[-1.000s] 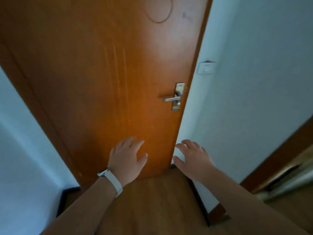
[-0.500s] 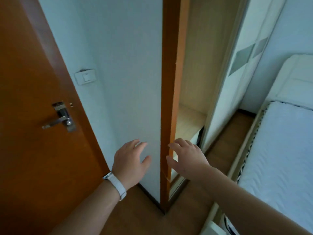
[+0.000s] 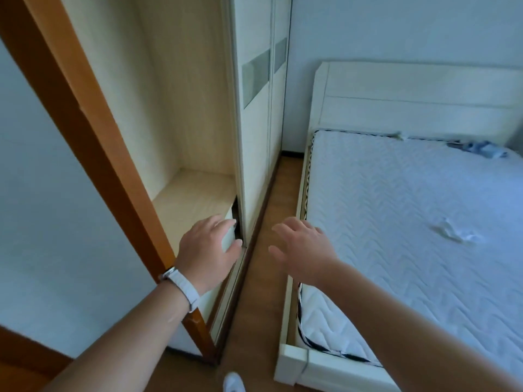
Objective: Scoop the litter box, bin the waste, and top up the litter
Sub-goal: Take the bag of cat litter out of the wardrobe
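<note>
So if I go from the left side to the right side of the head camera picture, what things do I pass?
Pale wall → orange door frame → open wardrobe shelf → white wardrobe doors → strip of wooden floor → bed frame edge → quilted mattress.

Small bundle on mattress — blurred, unidentifiable

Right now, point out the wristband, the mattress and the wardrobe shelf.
wristband (image 3: 181, 285), head view, on the white strap at the left wrist.
mattress (image 3: 396, 222), head view, on its quilted top.
wardrobe shelf (image 3: 192, 193), head view, on its bare pale board.
</note>
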{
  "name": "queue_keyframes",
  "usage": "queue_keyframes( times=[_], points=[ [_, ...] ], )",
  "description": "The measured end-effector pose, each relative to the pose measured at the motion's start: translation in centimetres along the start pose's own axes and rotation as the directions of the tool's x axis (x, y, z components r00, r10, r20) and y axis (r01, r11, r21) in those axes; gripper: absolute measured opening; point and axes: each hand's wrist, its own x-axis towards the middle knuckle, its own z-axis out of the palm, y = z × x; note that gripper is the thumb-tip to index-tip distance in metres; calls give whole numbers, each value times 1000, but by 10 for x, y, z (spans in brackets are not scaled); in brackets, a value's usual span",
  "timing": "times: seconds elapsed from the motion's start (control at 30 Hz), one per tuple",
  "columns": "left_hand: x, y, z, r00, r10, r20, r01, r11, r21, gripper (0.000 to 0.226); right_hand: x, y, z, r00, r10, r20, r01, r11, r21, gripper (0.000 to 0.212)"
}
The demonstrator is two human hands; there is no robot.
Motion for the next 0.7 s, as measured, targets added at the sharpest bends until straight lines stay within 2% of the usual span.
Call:
queue_keyframes(
  times=[0.17,0.43,0.7],
  points=[
    [53,-21,21,999,44,-29,-43,999,28,64,53,6,9,1000,20,18,-20,999,-34,49],
    [116,-62,43,999,13,45,-16,997,80,60,150,-9,17,997,1,71,5,996,-87,50],
    [139,-86,62,997,-54,63,48,995,87,53,204,-14,32,995,-17,98,30,991,-129,50]
  ],
)
